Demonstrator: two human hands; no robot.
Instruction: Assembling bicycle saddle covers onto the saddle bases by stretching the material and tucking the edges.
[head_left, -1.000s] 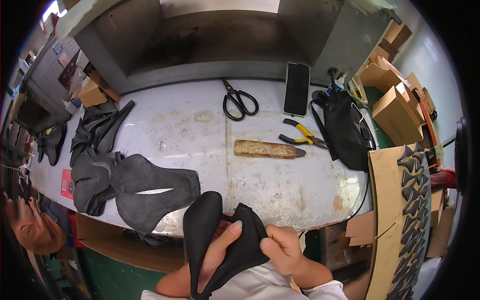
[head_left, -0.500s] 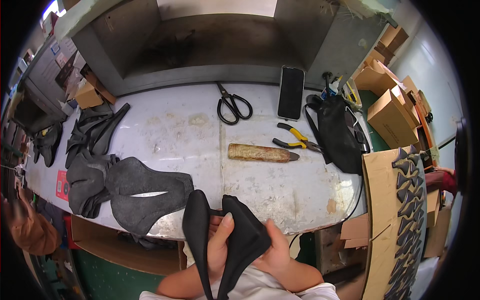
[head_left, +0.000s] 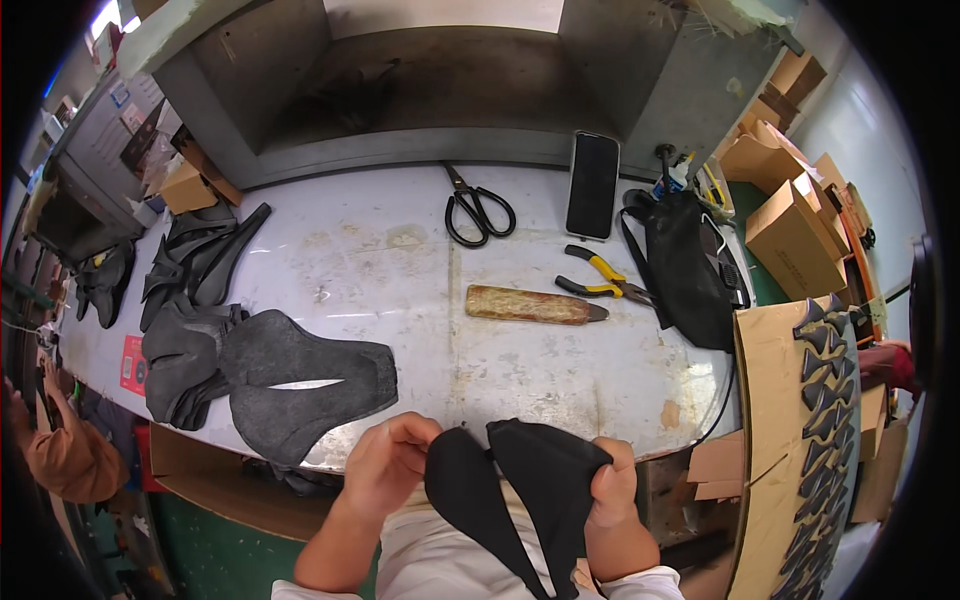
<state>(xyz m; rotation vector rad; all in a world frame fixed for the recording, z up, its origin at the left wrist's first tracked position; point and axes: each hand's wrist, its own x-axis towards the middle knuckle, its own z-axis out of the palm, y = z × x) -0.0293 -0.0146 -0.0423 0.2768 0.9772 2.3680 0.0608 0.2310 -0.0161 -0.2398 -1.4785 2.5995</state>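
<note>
1. I see L hand (head_left: 385,465) & R hand (head_left: 612,490) both clenched on black split cover (head_left: 520,490), held below tabletop (head_left: 400,270) edge.
2. Grey cover (head_left: 300,380) lies just left, near edge.

Matt black cover (head_left: 520,480); grey felt-like pieces (head_left: 300,375); worn, stained worktop (head_left: 400,260).

1. Worn white table (head_left: 400,250).
2. Black scissors (head_left: 477,207) beside a dark phone (head_left: 592,185), both near the back edge.
3. Yellow-handled pliers (head_left: 600,285) just above a brown wrapped tool (head_left: 535,306).
4. Black bag (head_left: 685,270) at the right end.
5. Grey pads (head_left: 290,375) stacked at the left.
6. Cardboard boxes (head_left: 790,235) on the right.
</note>
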